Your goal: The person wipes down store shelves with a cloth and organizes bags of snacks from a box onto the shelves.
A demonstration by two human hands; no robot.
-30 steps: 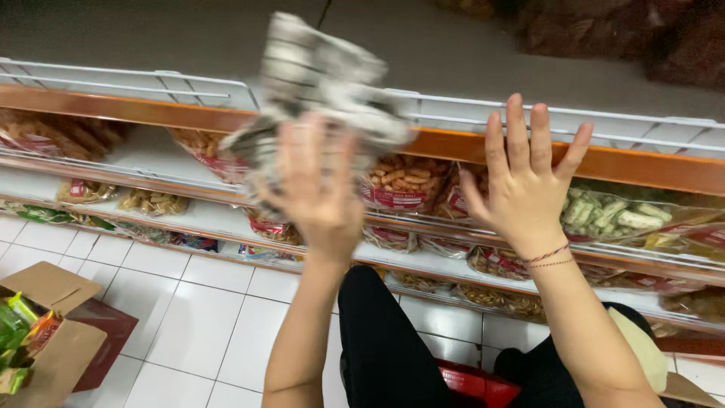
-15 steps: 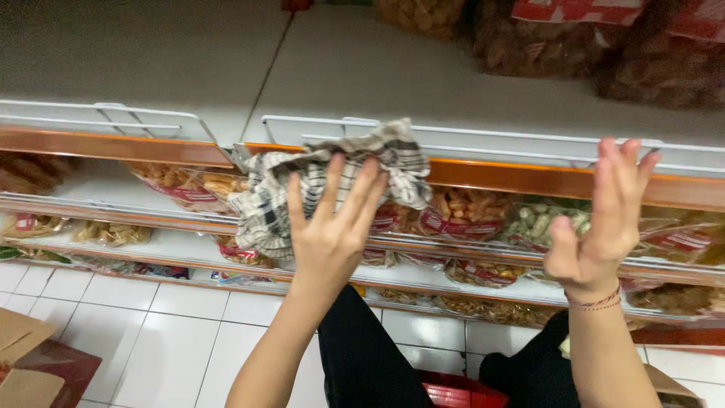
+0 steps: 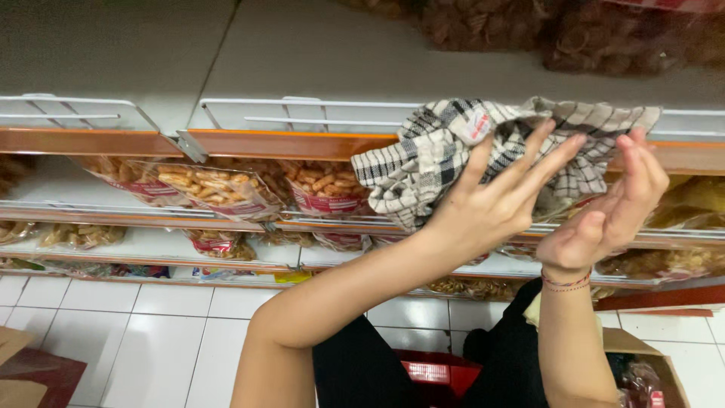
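Observation:
A black-and-white checkered cloth (image 3: 423,151) is bunched against the front edge of the upper shelf (image 3: 287,142). My left hand (image 3: 483,211) presses on its middle with the fingers spread over the fabric and holds it up. My right hand (image 3: 612,211), with a red string bracelet at the wrist, is cupped at the cloth's right end, its fingertips on the fabric. Both hands are close together at the shelf's orange rail.
Clear bags of fried snacks (image 3: 204,189) fill the lower shelves. Dark snack bags (image 3: 574,30) lie at the back of the top shelf behind a white wire fence (image 3: 302,113). A red basket (image 3: 438,370) and cardboard boxes (image 3: 642,355) stand on the white tiled floor.
The cloth came down from above the shelf and moved right along its edge. My right hand, free and spread before, has closed in on the cloth's right end.

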